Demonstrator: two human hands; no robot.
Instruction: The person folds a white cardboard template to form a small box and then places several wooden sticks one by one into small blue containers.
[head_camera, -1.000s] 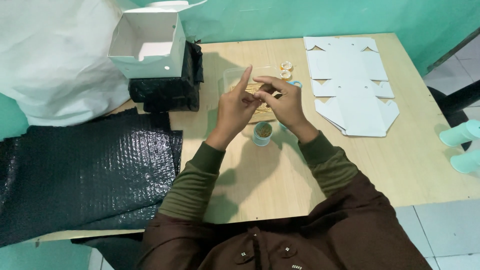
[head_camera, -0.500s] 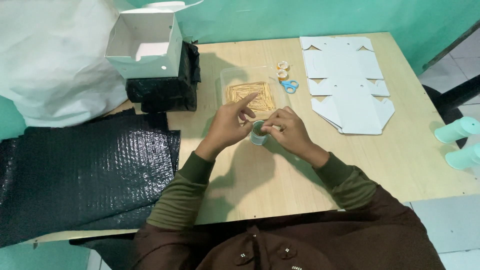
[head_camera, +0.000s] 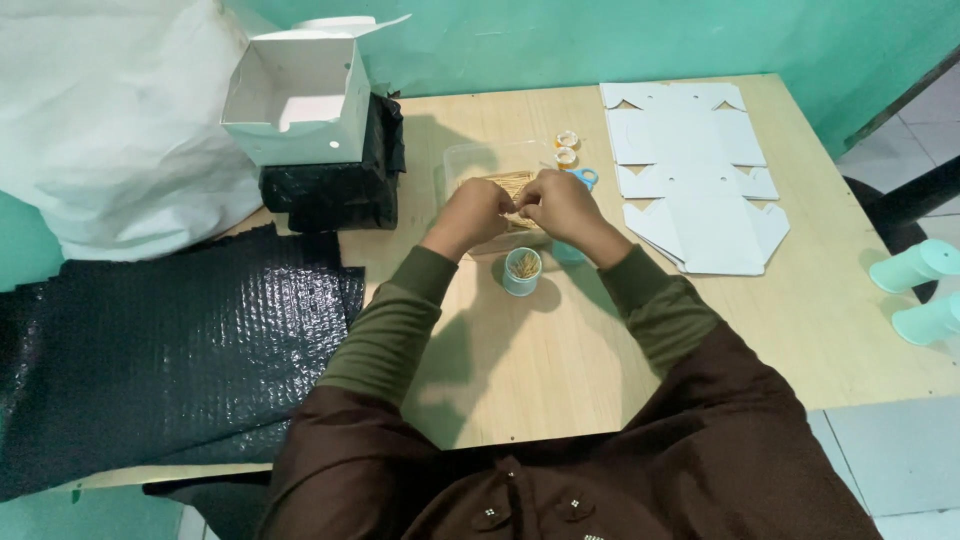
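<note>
White open box (head_camera: 300, 105) back-left, flat cartons (head_camera: 690, 175) right

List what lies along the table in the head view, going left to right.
Black bubble wrap → open white box on a black stack → left hand → right hand, both over a clear tray → flat white box blanks → two teal cylinders.

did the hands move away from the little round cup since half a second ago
Yes. The left hand and right hand went from the small cup up the table to the clear tray.
</note>
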